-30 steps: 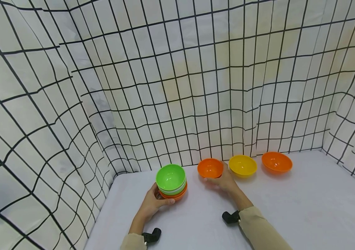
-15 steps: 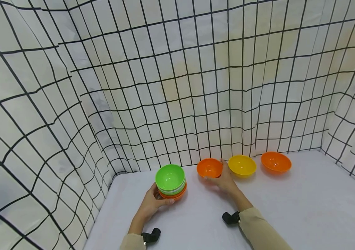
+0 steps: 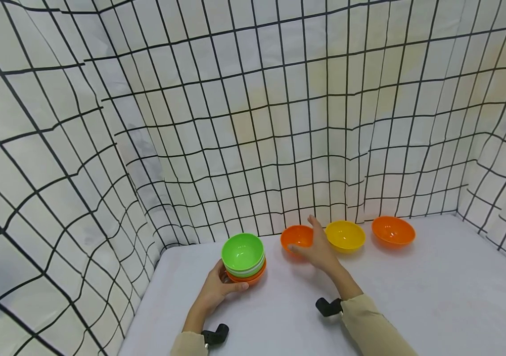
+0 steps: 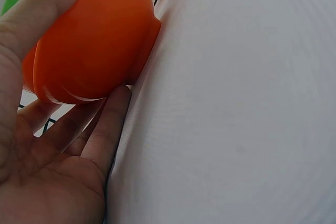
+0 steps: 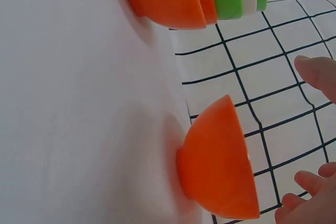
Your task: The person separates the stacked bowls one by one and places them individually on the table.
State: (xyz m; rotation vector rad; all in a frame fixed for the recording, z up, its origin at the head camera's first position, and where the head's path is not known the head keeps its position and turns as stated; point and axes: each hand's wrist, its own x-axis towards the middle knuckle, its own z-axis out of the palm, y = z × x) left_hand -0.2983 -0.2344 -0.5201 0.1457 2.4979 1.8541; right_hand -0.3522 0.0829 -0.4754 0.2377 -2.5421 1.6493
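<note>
My left hand (image 3: 215,290) holds a stack of nested bowls at its side, thumb in front and fingers around the left. A green bowl (image 3: 242,252) tops the stack, with white and green rims below and orange bowls (image 4: 100,38) at the bottom. The left wrist view shows the lowest orange bowl's foot at the table, fingertips against its side. My right hand (image 3: 320,251) hovers with fingers spread over a separate orange bowl (image 3: 294,238), partly covering it in the head view. In the right wrist view, a gap shows between that hand's fingers (image 5: 310,182) and the upright bowl.
A yellow bowl (image 3: 345,236) stands just right of my right hand, and a wider orange bowl (image 3: 393,231) lies farther right. All are on a white-covered table (image 3: 448,296). White walls (image 3: 253,123) with black grid lines rise behind and at both sides.
My right hand has let go of the separate orange bowl and lifted above it, fingers spreading. The bowl stays in place. My left hand and the stack have not moved.
</note>
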